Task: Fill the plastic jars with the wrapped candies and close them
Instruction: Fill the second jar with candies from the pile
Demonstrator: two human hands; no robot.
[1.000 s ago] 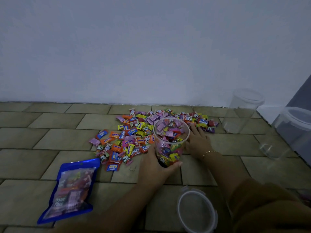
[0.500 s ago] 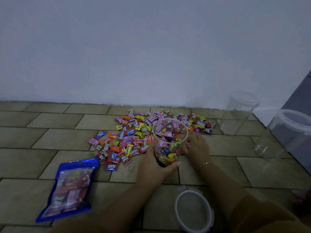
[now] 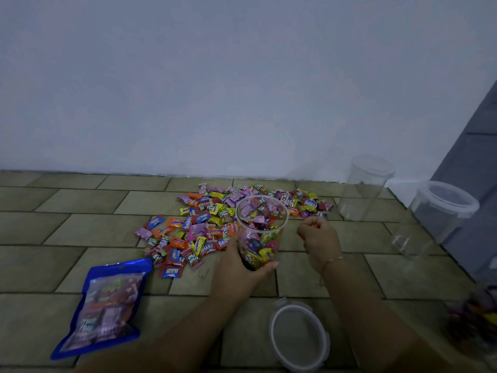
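— On the tiled floor, far left, what lies there?

— A blue plastic candy pouch with a clear window (image 3: 103,308), flat on the olive-brown floor tiles (image 3: 53,227). Beyond it, towards the white wall (image 3: 242,76), spreads a loose heap of wrapped candies in pink, orange, yellow, blue and red (image 3: 193,227).

— And the jar being filled?

— A clear round plastic jar (image 3: 261,230) stands at the heap's near edge, open-topped and mostly full of candies. The left hand (image 3: 239,267) grips its lower wall, thumb curled round the near side.

— The other hand?

— The right hand (image 3: 318,236) hovers just right of the jar, fingers curled in, pinching something small and orange; I cannot tell which candy. A thin bracelet (image 3: 333,259) circles that wrist.

— Anything nearer the person?

— A round translucent lid with clip tabs (image 3: 298,336) lies flat between the forearms.

— Further right?

— Two empty clear jars: one tall, lidded (image 3: 363,189) by the wall, another wider, white-rimmed (image 3: 438,216) beside a grey surface.
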